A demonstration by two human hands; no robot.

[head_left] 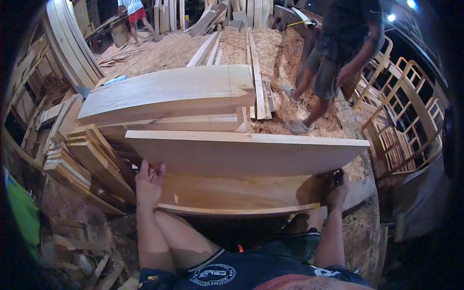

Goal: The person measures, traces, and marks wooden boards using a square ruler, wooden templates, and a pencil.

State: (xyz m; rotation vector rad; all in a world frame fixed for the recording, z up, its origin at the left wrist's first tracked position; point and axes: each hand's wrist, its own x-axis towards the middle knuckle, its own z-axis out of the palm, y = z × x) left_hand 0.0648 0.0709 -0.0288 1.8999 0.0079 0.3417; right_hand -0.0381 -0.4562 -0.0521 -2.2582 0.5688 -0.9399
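Note:
A wide, pale wooden board [246,154] is tilted up in front of me, its long top edge towards the far side. My left hand [151,180] is closed on its lower left corner, fingers curled. At the lower right corner my right hand [337,187] grips the same board; its fingers are in shadow and partly hidden. Between my forearms, under the tilted board, lies a second yellowish wooden board [237,192] with a slightly bowed near edge. Just beyond stands a larger curved wooden panel [169,94] with pencil lines near its right end.
Stacked planks [92,159] lean at my left. A person in grey shorts [325,72] stands on the shavings at right, and another in red shorts [137,15] is far back left. Wooden frames [401,106] stand at right. Wood shavings [285,58] cover the floor ahead.

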